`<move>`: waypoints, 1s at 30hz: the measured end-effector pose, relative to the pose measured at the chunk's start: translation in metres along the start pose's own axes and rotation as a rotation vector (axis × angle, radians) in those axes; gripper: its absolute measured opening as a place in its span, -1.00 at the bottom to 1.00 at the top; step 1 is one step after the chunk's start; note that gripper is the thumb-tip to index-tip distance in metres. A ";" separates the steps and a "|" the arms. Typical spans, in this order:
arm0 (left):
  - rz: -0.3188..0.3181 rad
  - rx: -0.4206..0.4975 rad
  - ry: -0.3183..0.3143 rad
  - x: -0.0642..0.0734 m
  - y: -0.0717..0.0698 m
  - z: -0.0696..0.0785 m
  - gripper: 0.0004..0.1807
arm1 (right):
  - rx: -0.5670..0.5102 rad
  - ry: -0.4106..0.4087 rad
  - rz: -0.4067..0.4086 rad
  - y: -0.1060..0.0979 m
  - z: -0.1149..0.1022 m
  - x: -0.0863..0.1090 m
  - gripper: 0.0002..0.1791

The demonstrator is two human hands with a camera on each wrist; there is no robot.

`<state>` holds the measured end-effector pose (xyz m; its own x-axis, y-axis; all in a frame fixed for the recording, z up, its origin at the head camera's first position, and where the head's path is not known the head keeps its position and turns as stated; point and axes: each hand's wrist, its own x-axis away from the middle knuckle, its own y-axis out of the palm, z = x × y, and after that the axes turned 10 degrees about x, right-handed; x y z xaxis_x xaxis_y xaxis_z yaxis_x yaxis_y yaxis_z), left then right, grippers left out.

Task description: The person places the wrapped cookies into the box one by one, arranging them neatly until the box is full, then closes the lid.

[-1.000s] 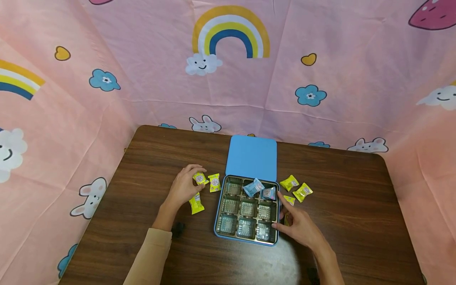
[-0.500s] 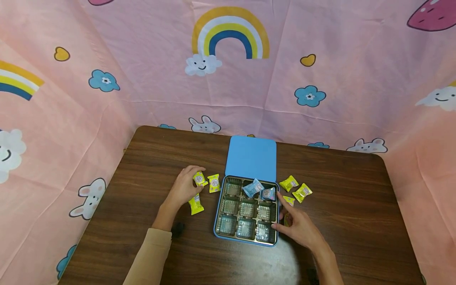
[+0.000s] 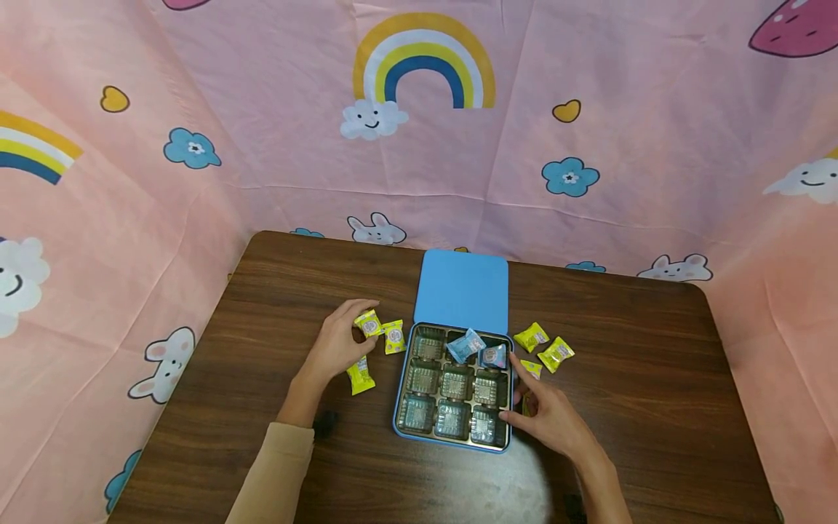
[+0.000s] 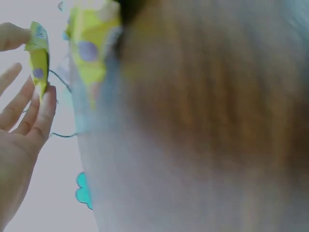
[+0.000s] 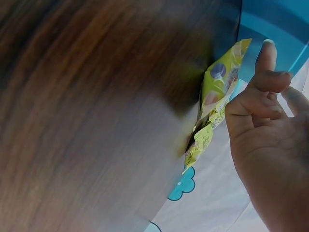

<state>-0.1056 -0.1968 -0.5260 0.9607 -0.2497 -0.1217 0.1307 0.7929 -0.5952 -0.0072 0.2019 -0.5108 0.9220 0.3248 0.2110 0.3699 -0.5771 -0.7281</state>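
My left hand (image 3: 337,342) pinches a yellow-wrapped candy (image 3: 369,322) between thumb and fingers; this candy (image 4: 38,55) also shows in the left wrist view. Close by lie two more yellow candies, one to its right (image 3: 393,337) and one nearer me (image 3: 361,375). A tin (image 3: 452,440) with a divided tray stands in the middle. Two blue-wrapped candies lie in its far part, one tilted across a divider (image 3: 466,346) and one in the far right compartment (image 3: 493,356). My right hand (image 3: 553,418) touches the tin's right edge with spread thumb and index finger.
The tin's blue lid (image 3: 462,290) lies folded back behind it. Several yellow candies (image 3: 556,354) lie right of the tin, some partly hidden by my right hand. Patterned pink cloth (image 3: 445,160) surrounds the back and sides of the wooden table (image 3: 655,407).
My left hand has risen slightly with the yellow candy, which has tilted a little. My right hand stays at the tin's edge.
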 end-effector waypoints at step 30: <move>-0.078 0.059 0.320 -0.025 0.039 0.059 -0.26 | -0.013 0.003 0.008 0.002 0.000 -0.001 0.07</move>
<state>-0.1103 -0.1271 -0.4998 0.8228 -0.4654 -0.3261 0.2238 0.7928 -0.5669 -0.0072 0.2005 -0.5124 0.9251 0.3183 0.2072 0.3643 -0.5890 -0.7214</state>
